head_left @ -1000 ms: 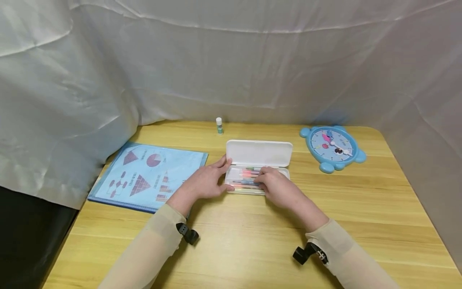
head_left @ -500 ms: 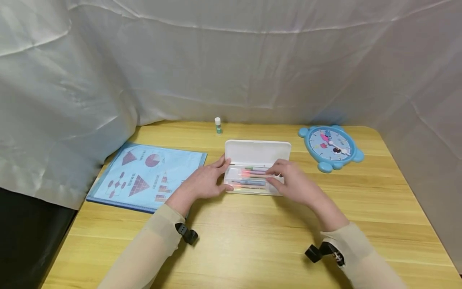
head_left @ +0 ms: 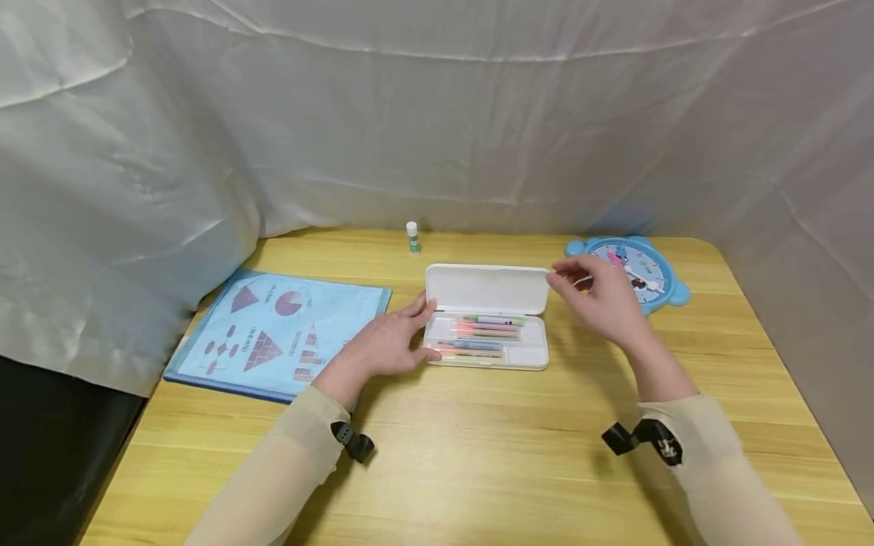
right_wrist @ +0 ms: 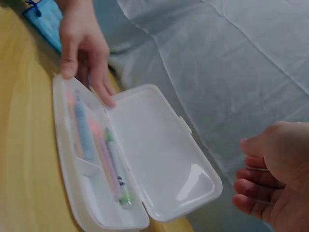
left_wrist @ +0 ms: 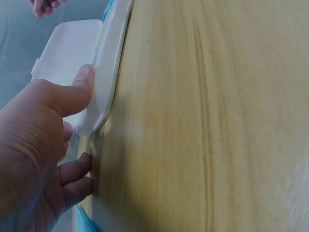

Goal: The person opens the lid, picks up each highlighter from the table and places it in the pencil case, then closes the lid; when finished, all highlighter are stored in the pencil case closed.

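A white plastic pencil case (head_left: 529, 356) lies on the table, its lid (head_left: 486, 288) tipped up. Several slim pastel pens (head_left: 488, 327) rest inside in two groups; the right wrist view shows a blue pen (right_wrist: 84, 130) and one with green ends (right_wrist: 116, 166). My left hand (head_left: 389, 343) holds the case's left end, thumb at the front edge and fingers behind. Near the lid's upper right corner hovers my right hand (head_left: 604, 303), its fingers loosely bent and nothing in them. In the right wrist view a gap shows between that hand and the lid.
A blue folder (head_left: 273, 334) with printed charts lies left of the case. Behind it stands a small white-capped bottle or tube (head_left: 413, 237). At the right rear is a blue toy clock (head_left: 652, 262), partly covered by the right hand. Grey cloth (head_left: 437, 121) hangs behind the table.
My right hand has come away from the pens, moving right and back to beside the lid's corner. More of the case's right side now shows. The left hand stays put.
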`<state>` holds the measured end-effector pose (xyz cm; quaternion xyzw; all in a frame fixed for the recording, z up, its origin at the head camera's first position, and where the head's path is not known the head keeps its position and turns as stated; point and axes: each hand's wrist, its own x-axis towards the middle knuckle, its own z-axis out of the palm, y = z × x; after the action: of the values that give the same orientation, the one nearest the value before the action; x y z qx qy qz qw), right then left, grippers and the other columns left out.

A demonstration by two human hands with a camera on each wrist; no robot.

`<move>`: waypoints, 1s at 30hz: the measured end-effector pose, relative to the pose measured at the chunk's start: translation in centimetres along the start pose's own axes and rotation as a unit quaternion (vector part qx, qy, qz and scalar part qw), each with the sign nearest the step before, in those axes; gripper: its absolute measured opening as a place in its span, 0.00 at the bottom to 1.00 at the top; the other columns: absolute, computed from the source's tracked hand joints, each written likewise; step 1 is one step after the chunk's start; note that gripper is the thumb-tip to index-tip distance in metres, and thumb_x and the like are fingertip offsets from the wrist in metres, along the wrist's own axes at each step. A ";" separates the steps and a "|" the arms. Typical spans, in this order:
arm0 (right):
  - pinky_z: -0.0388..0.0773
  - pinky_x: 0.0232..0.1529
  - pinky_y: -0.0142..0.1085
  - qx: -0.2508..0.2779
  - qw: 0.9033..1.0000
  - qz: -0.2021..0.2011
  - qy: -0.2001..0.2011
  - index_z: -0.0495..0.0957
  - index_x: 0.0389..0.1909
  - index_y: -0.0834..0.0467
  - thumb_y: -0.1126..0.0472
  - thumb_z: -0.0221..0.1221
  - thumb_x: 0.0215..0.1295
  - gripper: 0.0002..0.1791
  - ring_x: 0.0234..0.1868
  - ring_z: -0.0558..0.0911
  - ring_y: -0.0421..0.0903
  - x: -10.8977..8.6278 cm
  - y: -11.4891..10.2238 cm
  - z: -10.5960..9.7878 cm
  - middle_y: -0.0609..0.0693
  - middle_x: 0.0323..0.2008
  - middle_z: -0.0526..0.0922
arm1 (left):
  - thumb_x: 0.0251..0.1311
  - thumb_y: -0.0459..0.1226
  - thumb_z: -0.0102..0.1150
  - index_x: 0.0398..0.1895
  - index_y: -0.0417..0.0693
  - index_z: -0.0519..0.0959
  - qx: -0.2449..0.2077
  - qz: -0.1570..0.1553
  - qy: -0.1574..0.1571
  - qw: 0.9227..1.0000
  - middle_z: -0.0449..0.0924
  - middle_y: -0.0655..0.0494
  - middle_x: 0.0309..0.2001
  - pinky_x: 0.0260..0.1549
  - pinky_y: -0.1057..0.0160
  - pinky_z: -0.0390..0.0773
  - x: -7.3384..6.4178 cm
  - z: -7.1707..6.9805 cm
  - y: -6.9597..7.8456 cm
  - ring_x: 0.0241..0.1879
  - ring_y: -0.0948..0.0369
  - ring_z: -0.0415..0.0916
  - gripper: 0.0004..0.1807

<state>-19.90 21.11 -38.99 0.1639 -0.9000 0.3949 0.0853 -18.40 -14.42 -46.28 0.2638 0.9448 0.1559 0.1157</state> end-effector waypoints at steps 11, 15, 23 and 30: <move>0.79 0.49 0.47 0.033 0.990 0.117 -0.065 0.81 0.60 0.68 0.49 0.55 0.83 0.25 0.50 0.83 0.58 2.4 2.8 0.7 0.63 0.49 0.85 | 0.70 0.63 0.61 0.85 0.47 0.47 0.004 0.001 0.001 1.000 0.39 0.50 0.85 0.69 0.47 0.70 0.0 0.1 -0.1 0.71 0.42 0.69 0.54; 0.79 0.56 0.49 0.075 0.977 0.176 -0.093 0.79 0.64 0.67 0.41 0.52 0.83 0.32 0.53 0.83 0.61 2.9 3.6 1.4 0.64 0.51 0.84 | 0.70 0.64 0.61 0.85 0.48 0.47 0.004 -0.003 -0.002 1.000 0.38 0.51 0.85 0.69 0.47 0.70 0.0 0.1 -0.1 0.71 0.42 0.70 0.54; 0.73 0.67 0.56 0.116 0.956 0.233 -0.137 0.80 0.63 0.72 0.32 0.46 0.81 0.44 0.57 0.83 0.63 3.2 4.6 2.2 0.68 0.54 0.85 | 0.70 0.64 0.61 0.85 0.51 0.46 -0.007 -0.009 -0.002 1.000 0.38 0.52 0.85 0.70 0.46 0.70 -0.2 0.2 -0.1 0.73 0.42 0.67 0.53; 0.83 0.58 0.50 0.169 0.941 0.247 -0.157 0.81 0.58 0.75 0.33 0.49 0.80 0.44 0.50 0.86 0.57 3.4 4.9 2.3 0.66 0.51 0.86 | 0.70 0.62 0.62 0.85 0.52 0.46 -0.017 -0.011 0.004 1.000 0.39 0.53 0.85 0.70 0.45 0.70 -0.2 0.2 0.0 0.75 0.43 0.64 0.53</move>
<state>-24.84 21.77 -42.89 0.0081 -0.8341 0.5189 -0.1868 -18.18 -14.48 -46.46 0.2507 0.9454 0.1714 0.1184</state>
